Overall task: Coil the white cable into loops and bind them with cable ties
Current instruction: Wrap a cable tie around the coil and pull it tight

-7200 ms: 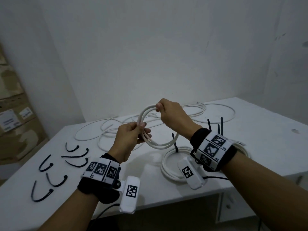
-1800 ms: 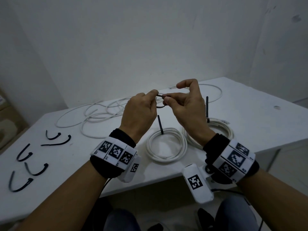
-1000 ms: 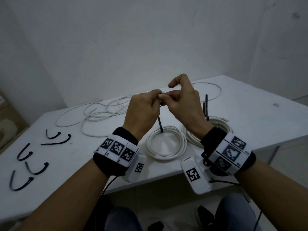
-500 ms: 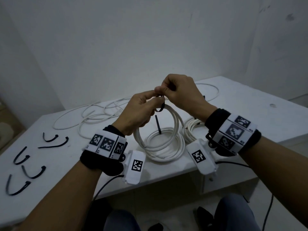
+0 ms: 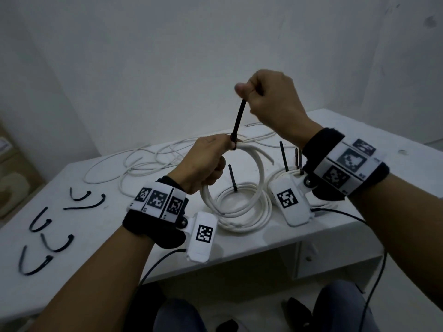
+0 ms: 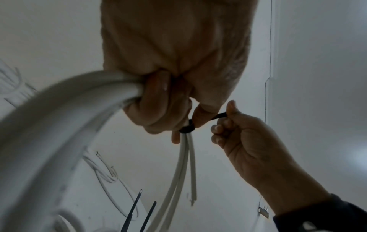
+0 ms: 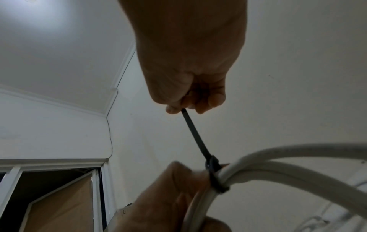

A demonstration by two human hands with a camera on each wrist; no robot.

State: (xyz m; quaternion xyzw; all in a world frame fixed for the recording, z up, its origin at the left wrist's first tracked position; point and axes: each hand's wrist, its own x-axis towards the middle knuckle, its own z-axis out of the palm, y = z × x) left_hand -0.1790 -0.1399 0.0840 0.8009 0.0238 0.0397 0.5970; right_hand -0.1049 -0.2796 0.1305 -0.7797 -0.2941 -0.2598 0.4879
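Observation:
My left hand (image 5: 208, 159) grips the top of a coil of white cable (image 5: 260, 173) held upright above the table. A black cable tie (image 5: 238, 121) is looped tight round the coil's strands beside my left fingers (image 6: 158, 113). My right hand (image 5: 268, 101), raised above the left, pinches the tie's free tail and holds it taut. The tie's head (image 7: 212, 163) sits against the cable bundle (image 7: 278, 164). In the left wrist view the tie (image 6: 186, 129) cinches the strands (image 6: 184, 164), and the right hand (image 6: 244, 141) holds the tail.
Two tied white coils (image 5: 242, 212) (image 5: 279, 174) lie on the white table (image 5: 371, 188), their black tails sticking up. Loose white cable (image 5: 143, 164) sprawls at the back. Several bent black ties (image 5: 48, 233) lie at the left. Cardboard boxes (image 5: 14, 178) stand far left.
My right hand has risen, drawing the tie's tail up and away from the coil, so the loop has tightened round the strands. The left hand keeps its grip on the coil.

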